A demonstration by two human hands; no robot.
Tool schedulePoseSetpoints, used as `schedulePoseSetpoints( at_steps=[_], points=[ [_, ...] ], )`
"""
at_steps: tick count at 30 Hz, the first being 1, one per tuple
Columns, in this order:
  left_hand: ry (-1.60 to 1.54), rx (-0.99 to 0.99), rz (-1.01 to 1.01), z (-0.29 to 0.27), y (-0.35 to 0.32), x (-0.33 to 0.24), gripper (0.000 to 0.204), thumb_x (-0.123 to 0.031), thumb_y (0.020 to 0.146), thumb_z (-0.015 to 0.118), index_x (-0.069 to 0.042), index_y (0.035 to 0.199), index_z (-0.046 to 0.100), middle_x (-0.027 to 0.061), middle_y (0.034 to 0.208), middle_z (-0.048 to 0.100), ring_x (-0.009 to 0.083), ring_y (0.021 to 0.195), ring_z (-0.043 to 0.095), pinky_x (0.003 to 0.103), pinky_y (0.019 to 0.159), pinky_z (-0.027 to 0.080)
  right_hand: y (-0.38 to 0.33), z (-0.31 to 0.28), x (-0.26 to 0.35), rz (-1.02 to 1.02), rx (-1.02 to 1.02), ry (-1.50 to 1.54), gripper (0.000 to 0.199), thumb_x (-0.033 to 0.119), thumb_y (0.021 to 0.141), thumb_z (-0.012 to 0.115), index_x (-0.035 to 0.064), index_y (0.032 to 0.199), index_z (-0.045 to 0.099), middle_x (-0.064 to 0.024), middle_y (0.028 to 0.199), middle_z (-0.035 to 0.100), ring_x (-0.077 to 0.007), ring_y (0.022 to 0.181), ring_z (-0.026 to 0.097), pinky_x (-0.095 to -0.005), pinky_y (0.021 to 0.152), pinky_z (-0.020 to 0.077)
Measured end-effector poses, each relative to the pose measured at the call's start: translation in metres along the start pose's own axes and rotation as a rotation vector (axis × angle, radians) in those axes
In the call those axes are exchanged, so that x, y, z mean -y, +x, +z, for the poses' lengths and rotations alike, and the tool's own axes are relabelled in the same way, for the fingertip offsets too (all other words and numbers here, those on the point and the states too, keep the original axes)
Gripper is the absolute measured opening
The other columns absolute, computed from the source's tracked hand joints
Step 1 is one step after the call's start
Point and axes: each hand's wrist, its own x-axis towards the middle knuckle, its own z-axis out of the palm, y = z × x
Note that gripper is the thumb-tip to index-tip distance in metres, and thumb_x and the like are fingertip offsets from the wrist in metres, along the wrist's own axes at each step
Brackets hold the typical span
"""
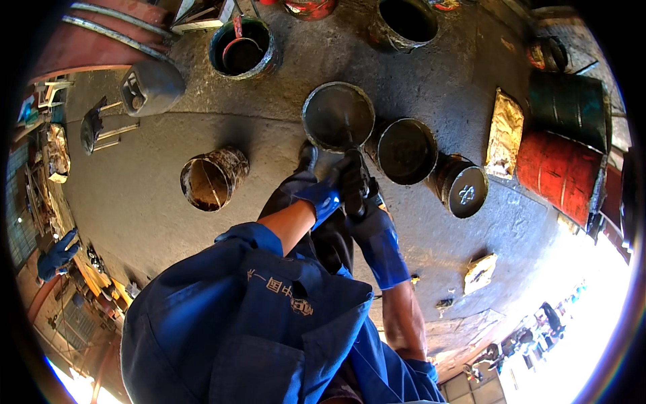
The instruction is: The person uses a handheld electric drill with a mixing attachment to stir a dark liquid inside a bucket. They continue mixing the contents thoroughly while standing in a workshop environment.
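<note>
Both hands wear blue gloves and close around a dark, drill-like power tool (352, 183) in front of my legs. My left hand (324, 199) grips its left side, and my right hand (374, 222) wraps round its rear part. Shadow and the gloves hide the fingers in part. Ahead of the tool, a thin shaft reaches into a round bucket (326, 86) of dark grey liquid. The shaft's lower end is hidden. Just right of that bucket stands a second one (385, 126) with dark contents, and beyond it a third bucket (437, 176) with pale marks on its surface.
A rusty, stained bucket (232, 161) stands to the left. Farther off are a bucket with a red-handled dipper (239, 46), a dark jerrycan (156, 86) and another dark bucket (431, 13). Red (557, 174) and green (568, 108) drums lie at the right.
</note>
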Motion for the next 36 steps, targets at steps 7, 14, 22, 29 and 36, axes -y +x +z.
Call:
schedulePoseSetpoints(
  at_steps=[7, 14, 22, 29, 36],
  points=[
    [-0.414, 0.488, -0.011, 0.056, 0.020, 0.038, 0.026, -0.028, 0.112, 0.040, -0.019, 0.089, 0.048, 0.0020, 0.063, 0.037, 0.0174, 0.045, 0.037, 0.034, 0.039, 0.034, 0.002, 0.004, -0.002, -0.023, -0.061, -0.043, 0.046, 0.029, 0.077, 0.078, 0.0139, 0.120, 0.072, -0.0170, 0.109, 0.076, -0.0363, 0.105, 0.073, -0.0449, 0.088, 0.0572],
    [-0.349, 0.661, 0.042, 0.023, 0.020, 0.021, 0.026, -0.025, 0.113, 0.036, -0.021, 0.091, 0.048, 0.0011, 0.065, 0.037, 0.0159, 0.045, 0.035, 0.032, 0.042, 0.035, -0.003, 0.000, 0.005, -0.049, -0.069, -0.068, 0.046, 0.032, 0.075, 0.080, 0.0141, 0.117, 0.073, -0.0174, 0.107, 0.076, -0.0367, 0.104, 0.073, -0.0449, 0.087, 0.0572],
    [-0.550, 0.627, -0.008, 0.013, 0.020, 0.023, 0.025, -0.026, 0.114, 0.035, -0.021, 0.094, 0.049, 0.0000, 0.058, 0.032, 0.0146, 0.043, 0.032, 0.031, 0.040, 0.032, -0.014, -0.004, 0.009, -0.077, -0.066, -0.010, 0.047, 0.035, 0.076, 0.081, 0.0138, 0.117, 0.073, -0.0183, 0.106, 0.076, -0.0376, 0.102, 0.073, -0.0457, 0.088, 0.0571],
    [-0.272, 0.379, -0.049, -0.003, 0.012, 0.011, 0.026, -0.029, 0.114, 0.034, -0.020, 0.095, 0.049, 0.0001, 0.060, 0.034, 0.0145, 0.043, 0.032, 0.031, 0.039, 0.030, -0.011, -0.001, 0.012, 0.028, -0.096, -0.144, 0.043, 0.036, 0.078, 0.080, 0.0138, 0.114, 0.074, -0.0190, 0.105, 0.076, -0.0372, 0.100, 0.073, -0.0450, 0.086, 0.0573],
    [-0.243, 0.341, -0.021, 0.002, 0.005, 0.009, 0.027, -0.031, 0.115, 0.033, -0.020, 0.094, 0.048, 0.0003, 0.060, 0.034, 0.0150, 0.042, 0.032, 0.032, 0.038, 0.030, -0.013, -0.004, 0.013, -0.046, -0.035, -0.006, 0.045, 0.038, 0.077, 0.081, 0.0135, 0.114, 0.074, -0.0186, 0.104, 0.076, -0.0363, 0.100, 0.074, -0.0448, 0.085, 0.0566]
  ],
)
